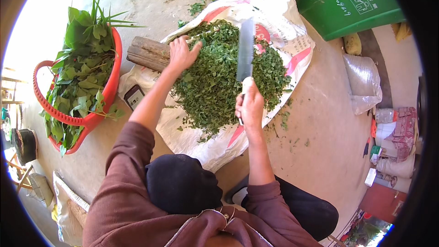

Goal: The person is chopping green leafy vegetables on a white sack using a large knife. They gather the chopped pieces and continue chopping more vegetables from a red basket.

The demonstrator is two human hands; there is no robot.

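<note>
My right hand (252, 104) grips a broad-bladed knife (245, 49) by its handle. The blade points away from me above a heap of chopped green leaves (212, 85), and one edge looks jagged. My left hand (183, 55) is at the heap's upper left, thumb spread from the fingers, touching the greens. Whatever lies under its fingertips is partly hidden. Beside that hand, a weathered wooden block (148, 53) reaches into the heap, its far part covered by leaves. Under the heap spreads a white woven sack (202, 154) with red printing.
Left stands a red handled basket (116, 55) full of whole leaves (80, 75). A phone (134, 96) lies near my left forearm. A green bin (349, 7) is at upper right, near a clear plastic bag (363, 82). My knees (183, 183) are close to the sack.
</note>
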